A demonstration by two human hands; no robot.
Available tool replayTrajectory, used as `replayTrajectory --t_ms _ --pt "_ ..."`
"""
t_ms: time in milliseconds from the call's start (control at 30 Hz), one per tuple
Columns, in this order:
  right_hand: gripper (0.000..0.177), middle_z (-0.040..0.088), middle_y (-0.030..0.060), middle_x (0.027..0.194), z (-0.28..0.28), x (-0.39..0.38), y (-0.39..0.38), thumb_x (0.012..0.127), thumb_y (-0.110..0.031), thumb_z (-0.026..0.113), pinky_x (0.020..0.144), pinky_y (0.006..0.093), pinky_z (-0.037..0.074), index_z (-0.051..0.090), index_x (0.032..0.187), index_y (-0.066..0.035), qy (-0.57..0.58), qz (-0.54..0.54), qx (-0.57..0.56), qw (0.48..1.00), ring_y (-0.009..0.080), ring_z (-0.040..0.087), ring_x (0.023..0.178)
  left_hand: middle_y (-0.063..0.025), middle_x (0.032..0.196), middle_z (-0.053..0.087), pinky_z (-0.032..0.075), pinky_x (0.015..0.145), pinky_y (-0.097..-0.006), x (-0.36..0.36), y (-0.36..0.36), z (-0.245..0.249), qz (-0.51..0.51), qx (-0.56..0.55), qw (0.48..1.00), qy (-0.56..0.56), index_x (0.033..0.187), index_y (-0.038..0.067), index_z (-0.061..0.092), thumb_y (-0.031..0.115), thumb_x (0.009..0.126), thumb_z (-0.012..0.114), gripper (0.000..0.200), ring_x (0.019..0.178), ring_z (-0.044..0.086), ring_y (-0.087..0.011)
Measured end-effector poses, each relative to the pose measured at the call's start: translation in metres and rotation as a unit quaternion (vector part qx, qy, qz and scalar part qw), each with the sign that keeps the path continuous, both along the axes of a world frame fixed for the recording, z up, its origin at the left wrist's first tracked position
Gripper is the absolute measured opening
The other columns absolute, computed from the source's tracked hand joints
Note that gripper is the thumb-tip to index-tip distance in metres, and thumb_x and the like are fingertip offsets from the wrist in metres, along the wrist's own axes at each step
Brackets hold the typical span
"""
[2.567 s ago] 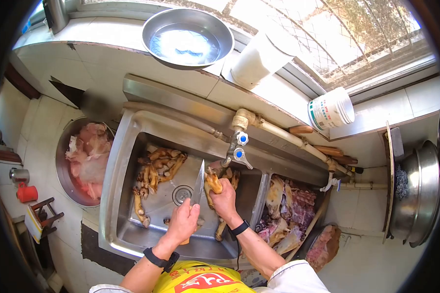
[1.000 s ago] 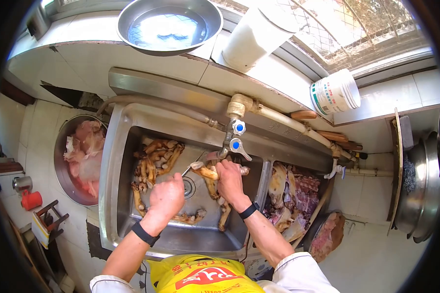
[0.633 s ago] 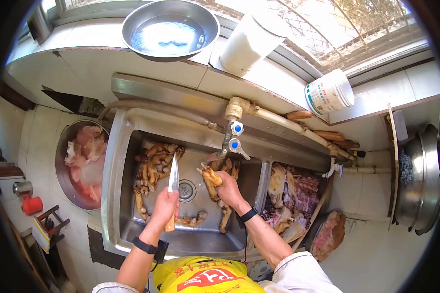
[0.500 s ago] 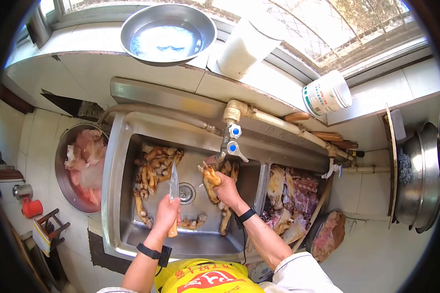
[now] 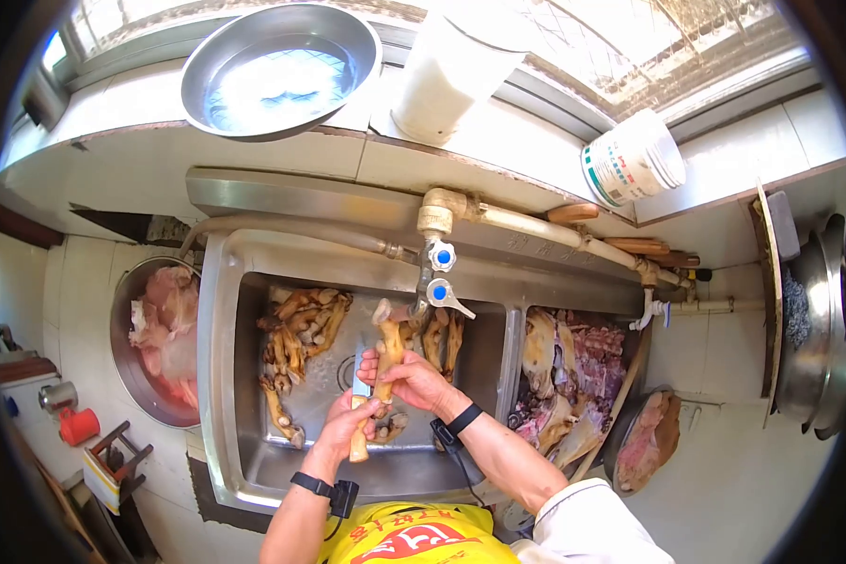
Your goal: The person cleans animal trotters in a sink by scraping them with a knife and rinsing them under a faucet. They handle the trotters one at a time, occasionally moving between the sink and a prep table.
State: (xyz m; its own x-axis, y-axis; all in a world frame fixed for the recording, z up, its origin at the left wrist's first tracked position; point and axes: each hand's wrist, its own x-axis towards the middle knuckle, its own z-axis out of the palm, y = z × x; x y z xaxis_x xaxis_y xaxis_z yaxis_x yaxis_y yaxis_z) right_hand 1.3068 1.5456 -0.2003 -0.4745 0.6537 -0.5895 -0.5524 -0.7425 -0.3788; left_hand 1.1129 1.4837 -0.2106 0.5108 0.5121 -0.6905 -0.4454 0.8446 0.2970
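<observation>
My left hand [image 5: 341,430] is closed round the wooden handle of a knife [image 5: 358,444], its blade pointing away from me and partly hidden by the foot and fingers. In my right hand [image 5: 417,385] is a yellowish-brown animal foot [image 5: 387,340], held roughly upright over the sink basin [image 5: 321,399]. The two hands meet here, with the blade close along the foot's left side. More animal feet [image 5: 301,329] are heaped at the basin's back left. Others [image 5: 442,340] lie behind my right hand, and one [image 5: 391,429] is near the basin's front.
Taps [image 5: 439,273] jut over the basin from the back. The right compartment holds large cuts of meat and bone [image 5: 583,362]. A metal pot of pale meat [image 5: 169,329] stands left of the sink. On the ledge are a basin of water [image 5: 282,85] and a white bucket [image 5: 633,164].
My left hand has brought the knife rightward to the foot. My right hand has shifted left and nearer to me, turning the foot more upright. The view has tilted slightly.
</observation>
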Motion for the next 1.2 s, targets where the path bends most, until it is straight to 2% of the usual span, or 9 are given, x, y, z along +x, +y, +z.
replayTrajectory --t_ms 200,267,300,367,400,500,733,1000,1200 --pt "0.032 0.069 0.0126 0.114 -0.006 -0.007 0.014 0.093 0.001 0.062 0.1 0.0389 0.056 0.058 0.125 0.001 -0.179 -0.106 0.059 0.976 0.025 0.069 0.109 -0.0051 0.08 0.067 0.047 0.045 -0.0255 0.017 -0.008 -0.004 0.067 0.09 0.969 0.221 0.107 0.008 0.058 0.006 0.093 0.074 0.021 0.049 0.055 -0.0109" --pt "0.023 0.069 0.008 0.103 -0.009 -0.011 0.02 0.095 -0.004 0.065 0.088 0.0359 0.058 0.06 0.117 0.0 -0.349 -0.089 0.113 0.926 0.0198 0.07 0.094 -0.0084 0.077 0.069 0.053 0.06 -0.0369 0.02 -0.01 0.0 -0.024 0.2 0.867 0.456 0.101 0.003 0.061 0.01 0.089 0.079 0.023 0.064 0.066 -0.0184" --pt "0.023 0.069 0.008 0.103 -0.015 -0.011 0.022 0.095 -0.004 0.065 0.088 0.0359 0.058 0.06 0.117 0.0 -0.349 -0.091 0.112 0.926 0.0198 0.07 0.094 -0.0084 0.077 0.069 0.053 0.06 -0.0369 0.023 -0.011 0.004 -0.026 0.2 0.866 0.457 0.101 0.003 0.061 0.01 0.089 0.079 0.023 0.064 0.066 -0.0184" --pt "0.018 0.069 0.0061 0.096 -0.028 -0.011 0.026 0.099 -0.013 0.063 0.074 0.0335 0.057 0.062 0.111 0.0 -0.435 -0.089 0.157 0.882 0.017 0.067 0.08 -0.01 0.075 0.068 0.053 0.067 -0.0403 0.028 -0.005 0.034 -0.012 0.321 0.769 0.552 0.097 0.001 0.061 0.013 0.087 0.081 0.025 0.073 0.07 -0.0225" --pt "0.018 0.069 0.0061 0.096 -0.03 -0.01 0.027 0.099 -0.013 0.063 0.074 0.0335 0.057 0.062 0.111 0.0 -0.434 -0.091 0.157 0.882 0.017 0.067 0.08 -0.01 0.075 0.068 0.053 0.067 -0.0403 0.028 -0.008 0.039 -0.013 0.323 0.769 0.552 0.097 0.001 0.061 0.013 0.087 0.081 0.025 0.073 0.07 -0.0225" --pt "0.021 0.068 0.0074 0.095 -0.007 -0.005 0.043 0.102 -0.021 0.058 0.066 0.0306 0.053 0.062 0.108 -0.001 -0.326 -0.083 0.124 0.934 0.0151 0.063 0.076 -0.0089 0.076 0.069 0.051 0.051 -0.0327 0.027 -0.012 0.063 -0.036 0.233 0.897 0.373 0.096 0.001 0.061 0.016 0.096 0.072 0.018 0.054 0.065 -0.016" --pt "0.025 0.069 0.0128 0.093 -0.006 0.016 0.032 0.103 -0.021 0.05 0.064 0.0283 0.053 0.06 0.111 0.0 -0.092 -0.025 0.08 0.992 0.0175 0.065 0.077 -0.0045 0.066 0.061 0.046 0.044 -0.0301 0.014 -0.016 0.064 0.042 0.199 0.927 0.317 0.094 -0.001 0.058 0.021 0.108 0.051 0.027 0.046 0.057 -0.0118" --pt "0.039 0.068 0.0162 0.108 -0.008 0.013 0.022 0.107 -0.031 0.044 0.082 0.037 0.053 0.059 0.124 0.0 -0.098 -0.106 0.066 0.987 0.0235 0.064 0.092 -0.0282 0.074 0.061 0.046 0.065 -0.0567 0.01 -0.01 0.071 -0.177 0.391 0.774 0.466 0.088 -0.002 0.053 0.019 0.103 0.053 0.025 0.076 0.062 -0.0515" --pt "0.037 0.07 0.0117 0.108 -0.016 0.01 0.017 0.112 -0.031 0.039 0.078 0.0328 0.056 0.059 0.126 -0.004 -0.142 -0.113 0.11 0.977 0.0166 0.067 0.09 -0.0278 0.078 0.064 0.048 0.065 -0.0573 0.018 -0.009 0.069 -0.19 0.393 0.761 0.48 0.089 -0.001 0.054 0.019 0.103 0.053 0.025 0.074 0.063 -0.0503"
